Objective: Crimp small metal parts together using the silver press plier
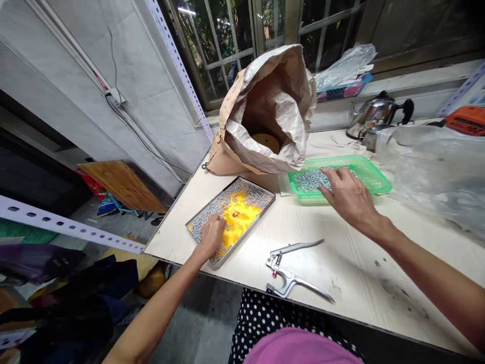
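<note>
My left hand (213, 232) is over the near left part of a shallow rectangular tray (250, 226). Its fingers are curled together among small silvery metal pieces (212, 210), and whatever they pinch is hidden. A yellow printed surface (242, 215) shows where the tray's pieces are spread thin. Above a green plastic basket (373, 174) hovers my right hand (348, 194), thumb and forefinger apart, with nothing visible between them. More small silvery pieces (308, 180) lie in that basket. On the table between my arms rests a metal hand press plier (290, 278), its handles spread.
Behind the tray stands a large open paper sack (227, 146). A shiny kettle (373, 117), a clear plastic bag (424, 172) and an orange item (468, 120) are at the right. The table's left edge (166, 212) borders a perforated metal bar (71, 225).
</note>
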### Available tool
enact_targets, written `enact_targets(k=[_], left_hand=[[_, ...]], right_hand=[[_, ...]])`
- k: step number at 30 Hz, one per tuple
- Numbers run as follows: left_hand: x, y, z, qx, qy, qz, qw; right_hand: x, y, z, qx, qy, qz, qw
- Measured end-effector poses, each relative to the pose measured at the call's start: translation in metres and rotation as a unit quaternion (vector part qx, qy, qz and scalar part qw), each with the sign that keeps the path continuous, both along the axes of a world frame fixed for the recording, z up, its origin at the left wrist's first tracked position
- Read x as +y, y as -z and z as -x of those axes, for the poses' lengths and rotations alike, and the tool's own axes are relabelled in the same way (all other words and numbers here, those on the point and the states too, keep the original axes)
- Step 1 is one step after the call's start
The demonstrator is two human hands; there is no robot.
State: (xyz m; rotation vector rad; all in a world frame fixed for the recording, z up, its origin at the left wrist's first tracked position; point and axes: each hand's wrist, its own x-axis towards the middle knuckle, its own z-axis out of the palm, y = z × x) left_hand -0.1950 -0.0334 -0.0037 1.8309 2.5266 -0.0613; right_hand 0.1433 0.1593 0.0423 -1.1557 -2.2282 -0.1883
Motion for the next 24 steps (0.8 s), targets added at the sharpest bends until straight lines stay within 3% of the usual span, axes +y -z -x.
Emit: enact_targets(k=[2,7,11,15,19,24], left_hand=[[-0.001,0.001,0.001,-0.011,0.021,0.009,1.000],[-0.001,0.000,0.001,-0.078,0.042,0.007,0.996],[0.004,-0.003,0.009,-0.097,0.016,0.016,0.995],[0.005,-0.014,0.005,-0.106,0.004,-0.003,0.994],[-0.011,-0.023,-0.039,-0.240,0.014,-0.085,0.967],[-0.040,-0.009,-0.112,-0.480,-0.058,0.020,0.875]], right_hand=[[-0.015,0.010,-0.004,-0.019,-0.033,0.017,0.999],[-0.083,0.042,-0.008,-0.007,-0.178,0.130,0.975],[-0.125,0.055,-0.018,-0.001,-0.207,0.208,0.956],[-0.150,0.064,-0.030,0.007,-0.217,0.264,0.940],[-0.166,0.071,-0.036,0.012,-0.204,0.287,0.936],[-0.177,0.077,-0.034,-0.024,-0.185,0.282,0.941]])
